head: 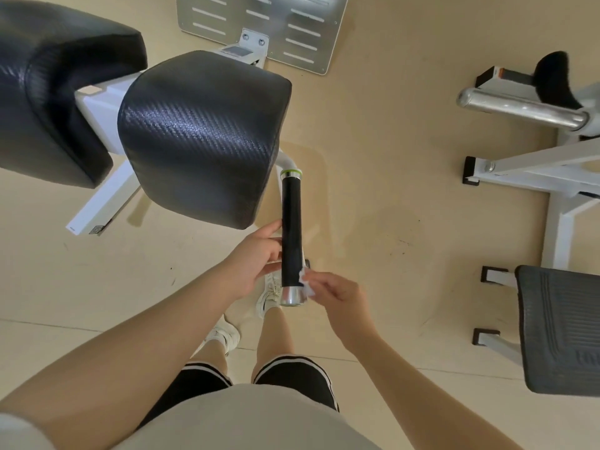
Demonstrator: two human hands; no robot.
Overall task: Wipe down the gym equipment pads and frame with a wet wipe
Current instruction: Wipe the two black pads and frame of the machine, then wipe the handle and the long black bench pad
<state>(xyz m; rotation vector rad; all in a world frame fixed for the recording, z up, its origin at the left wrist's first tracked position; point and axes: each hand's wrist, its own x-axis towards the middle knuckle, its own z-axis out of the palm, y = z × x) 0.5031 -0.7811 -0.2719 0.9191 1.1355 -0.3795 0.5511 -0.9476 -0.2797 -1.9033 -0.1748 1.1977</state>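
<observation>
**Wet wipe at the end of the handle grip**

My right hand (337,295) pinches a small crumpled white wet wipe (306,282) between its fingertips and presses it against the lower end of the black cylindrical handle grip (291,232), right where the black sleeve meets the shiny silver end cap (291,295). My left hand (256,258) is at the other side of the same grip, fingers loosely curved with the tips touching its left side; I cannot tell whether they truly wrap around it. The two hands are apart, with the grip between them.

The grip runs away from me to a green and silver ring (291,173), where a white curved tube (285,161) joins it and disappears under the large black textured vinyl pad (201,138). That pad stands just to the left of the grip and hides the tube's far part. A second black pad (55,76) sits further left, with the white metal frame (100,112) showing between them.

Below the grip are my white sneakers (269,295) on the beige floor (373,125). A perforated silver foot plate (302,27) lies ahead. To the right, well apart, stand another white machine frame (558,196), a chrome bar (519,107) and a grey ribbed seat (565,329).
</observation>
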